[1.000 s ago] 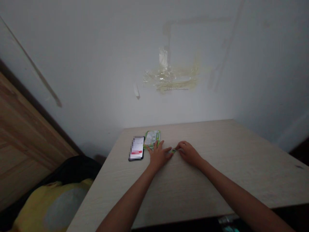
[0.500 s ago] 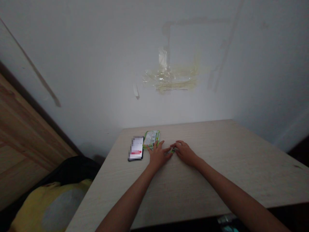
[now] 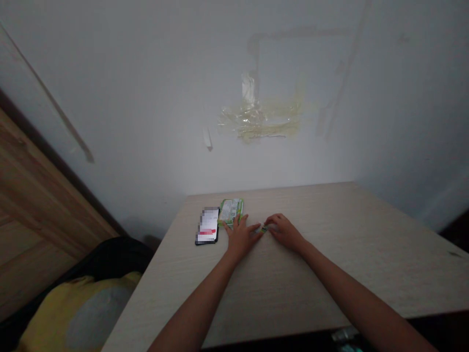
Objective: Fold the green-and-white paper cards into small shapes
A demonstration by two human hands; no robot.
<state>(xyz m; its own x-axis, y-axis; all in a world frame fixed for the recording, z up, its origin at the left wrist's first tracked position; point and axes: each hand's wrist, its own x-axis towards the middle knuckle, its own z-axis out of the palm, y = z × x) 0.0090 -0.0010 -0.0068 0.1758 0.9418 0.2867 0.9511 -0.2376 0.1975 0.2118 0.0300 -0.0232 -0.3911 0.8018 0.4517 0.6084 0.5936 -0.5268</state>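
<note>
One pale wall (image 3: 146, 98) is filling the background, and a light, wood-grained tabletop (image 3: 271, 293) is standing against its foot. At the far left a wooden panel (image 3: 36, 195) is slanting down toward the tabletop's side. Below it a black, soft-looking thing (image 3: 117, 249) is lying behind a yellow-and-grey bundle (image 3: 54, 303), which is sitting just beside the tabletop's left edge. A patch of clear, yellowed tape (image 3: 256, 115) is clinging to the wall above.

Both bare arms are reaching in from the near edge. The left hand (image 3: 240, 239) is resting palm down with its fingers spread, its thumb and forefinger pointing toward the right hand (image 3: 284, 232). The right hand is curling its fingers in from the other side, their tips drawing close together; whether they are pinching anything is too small to tell.

A green-and-white packet (image 3: 230, 210) is lying flat just beyond the left hand, whose middle fingertips are overlapping its near edge. Left of the packet, a phone (image 3: 208, 225) is lying face up, its screen showing partly pixelated. Smallest of all, a green piece (image 3: 264, 229) is lying between the fingertips of the two hands.
</note>
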